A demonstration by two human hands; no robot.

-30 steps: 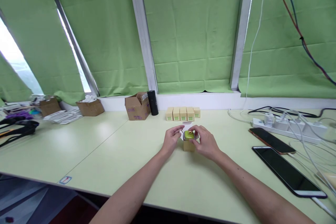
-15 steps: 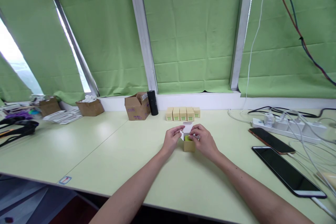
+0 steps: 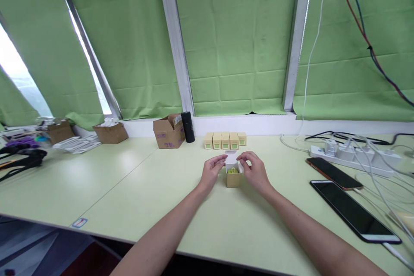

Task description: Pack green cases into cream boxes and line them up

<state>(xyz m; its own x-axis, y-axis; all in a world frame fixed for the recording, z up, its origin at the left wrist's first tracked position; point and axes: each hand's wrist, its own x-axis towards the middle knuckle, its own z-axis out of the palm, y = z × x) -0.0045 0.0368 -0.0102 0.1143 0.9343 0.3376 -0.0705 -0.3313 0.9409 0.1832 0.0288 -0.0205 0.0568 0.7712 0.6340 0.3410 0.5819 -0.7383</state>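
Note:
In front of me a small cardboard box (image 3: 233,180) stands upright on the table with its white-lined lid (image 3: 231,156) raised at the back. Inside lies a yellow-green looped item (image 3: 233,171); its kind is too small to make out. My left hand (image 3: 212,171) has its fingers and thumb closed at the box's left side, by the lid and side flap. On the right, my right hand (image 3: 255,173) pinches at the box's right white flap (image 3: 240,167), with thumb and forefinger close together.
Several matching small boxes (image 3: 221,141) stand in a row behind. Farther left are an open brown carton (image 3: 168,133) and a black cylinder (image 3: 188,127). Two phones (image 3: 354,210) and a power strip (image 3: 351,159) with tangled white cables lie at right.
My right hand has drawn up and right from the box's opening to its right flap, uncovering the yellow-green item. My left hand has barely moved.

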